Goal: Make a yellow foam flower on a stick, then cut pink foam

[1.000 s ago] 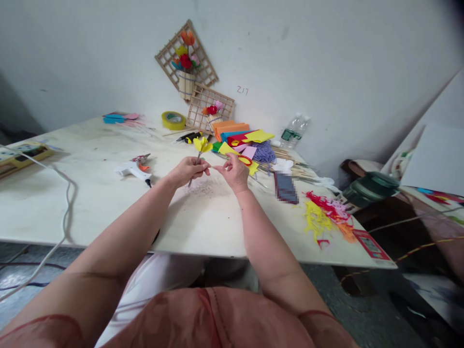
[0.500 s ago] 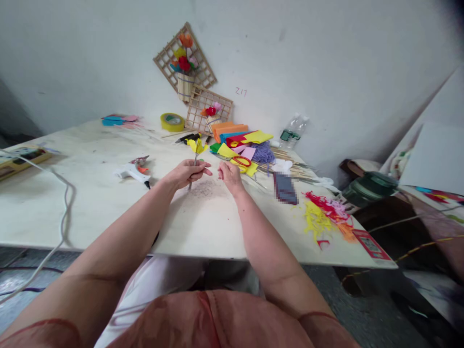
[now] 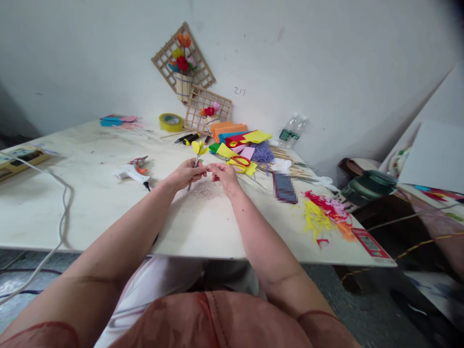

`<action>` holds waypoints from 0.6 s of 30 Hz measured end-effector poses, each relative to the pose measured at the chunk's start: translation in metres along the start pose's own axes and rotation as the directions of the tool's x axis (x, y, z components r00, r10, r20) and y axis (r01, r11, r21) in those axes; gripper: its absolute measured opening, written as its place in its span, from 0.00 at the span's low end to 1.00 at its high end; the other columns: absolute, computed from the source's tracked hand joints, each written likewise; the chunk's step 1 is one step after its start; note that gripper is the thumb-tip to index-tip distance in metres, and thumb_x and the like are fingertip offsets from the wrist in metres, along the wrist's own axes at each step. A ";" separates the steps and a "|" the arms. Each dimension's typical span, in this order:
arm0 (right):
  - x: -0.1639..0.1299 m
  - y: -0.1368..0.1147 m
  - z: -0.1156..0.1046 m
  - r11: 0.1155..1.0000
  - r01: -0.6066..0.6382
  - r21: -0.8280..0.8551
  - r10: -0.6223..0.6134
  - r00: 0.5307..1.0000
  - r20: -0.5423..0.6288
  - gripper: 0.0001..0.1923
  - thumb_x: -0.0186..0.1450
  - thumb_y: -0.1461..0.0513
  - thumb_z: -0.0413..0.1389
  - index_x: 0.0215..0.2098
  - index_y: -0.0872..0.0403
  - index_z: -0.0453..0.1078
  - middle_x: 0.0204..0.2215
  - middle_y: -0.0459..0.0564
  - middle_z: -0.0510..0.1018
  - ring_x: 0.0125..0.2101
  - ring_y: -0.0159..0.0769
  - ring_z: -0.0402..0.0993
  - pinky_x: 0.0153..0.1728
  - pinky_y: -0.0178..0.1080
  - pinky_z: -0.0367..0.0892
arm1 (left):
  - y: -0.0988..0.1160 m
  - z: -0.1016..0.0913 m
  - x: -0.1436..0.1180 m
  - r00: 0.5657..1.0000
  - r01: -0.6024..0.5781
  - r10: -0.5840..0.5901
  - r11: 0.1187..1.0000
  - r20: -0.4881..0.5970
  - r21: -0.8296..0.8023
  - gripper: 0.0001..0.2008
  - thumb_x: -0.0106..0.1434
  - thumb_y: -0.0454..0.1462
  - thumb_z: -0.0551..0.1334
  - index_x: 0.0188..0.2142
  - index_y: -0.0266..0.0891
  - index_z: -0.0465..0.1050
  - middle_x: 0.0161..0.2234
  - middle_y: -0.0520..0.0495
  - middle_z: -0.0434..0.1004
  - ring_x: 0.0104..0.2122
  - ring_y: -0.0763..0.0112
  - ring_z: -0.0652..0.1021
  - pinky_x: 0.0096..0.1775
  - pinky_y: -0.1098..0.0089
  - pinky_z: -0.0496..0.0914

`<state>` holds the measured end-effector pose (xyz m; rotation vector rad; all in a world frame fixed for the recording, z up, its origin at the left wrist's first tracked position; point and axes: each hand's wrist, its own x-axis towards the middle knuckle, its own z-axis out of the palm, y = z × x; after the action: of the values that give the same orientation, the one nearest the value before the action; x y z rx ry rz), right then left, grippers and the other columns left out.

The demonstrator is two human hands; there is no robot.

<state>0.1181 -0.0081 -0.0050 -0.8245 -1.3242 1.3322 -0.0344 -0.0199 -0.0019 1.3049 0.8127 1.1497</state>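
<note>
My left hand (image 3: 189, 174) is closed round the thin stem of a yellow craft flower (image 3: 198, 147), whose petals stand above the fingers while the stem's lower end pokes out beneath. My right hand (image 3: 224, 175) has its fingers pinched together at the left fingertips; what lies in that pinch is hidden or too small to make out. A small green bit shows just behind the left fingers. Under both hands, dark crumbs (image 3: 205, 189) are scattered on the white table (image 3: 203, 232).
Left of my hands lies a white glue gun (image 3: 131, 173). Scissors (image 3: 239, 164), folded felt sheets (image 3: 230, 133), purple yarn (image 3: 263, 152) and a phone (image 3: 285, 187) lie to the right. Yellow tape (image 3: 171, 122) and bamboo lattices (image 3: 207, 110) are behind. Coloured scraps (image 3: 319, 215) lie at the right.
My right hand has moved left until its fingertips meet those of my left hand. The yellow flower has turned slightly in the left hand.
</note>
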 end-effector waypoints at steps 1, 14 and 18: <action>0.000 0.001 0.001 1.000 -0.006 0.015 0.006 1.000 -0.009 0.13 0.49 0.57 0.60 0.28 0.58 0.72 0.15 0.40 0.68 0.15 0.21 0.58 0.19 0.28 0.57 | 0.000 0.002 0.000 1.000 -0.001 0.002 1.000 -0.015 0.010 0.16 0.49 0.39 0.68 0.28 0.36 0.60 0.21 0.52 0.69 0.13 0.88 0.56 0.16 0.79 0.44; -0.003 0.002 0.010 0.985 -0.018 0.172 0.054 0.976 -0.211 0.07 0.55 0.63 0.55 0.23 0.59 0.65 0.15 0.41 0.69 0.13 0.22 0.61 0.16 0.27 0.59 | -0.006 0.004 0.002 0.995 0.089 -0.085 0.993 0.049 -0.079 0.14 0.51 0.39 0.67 0.32 0.33 0.66 0.21 0.49 0.69 0.13 0.88 0.55 0.15 0.79 0.42; 0.004 0.000 -0.001 0.966 -0.050 0.255 0.138 0.930 -0.341 0.06 0.59 0.64 0.49 0.24 0.57 0.61 0.14 0.39 0.66 0.11 0.22 0.59 0.14 0.29 0.60 | -0.007 -0.001 0.003 0.997 0.074 -0.075 0.991 -0.004 -0.116 0.14 0.51 0.35 0.66 0.36 0.31 0.68 0.22 0.46 0.71 0.13 0.87 0.55 0.15 0.79 0.43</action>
<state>0.1184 -0.0040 -0.0041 -0.9168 -0.8273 1.3138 -0.0331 -0.0159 -0.0085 1.1660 0.7830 1.1271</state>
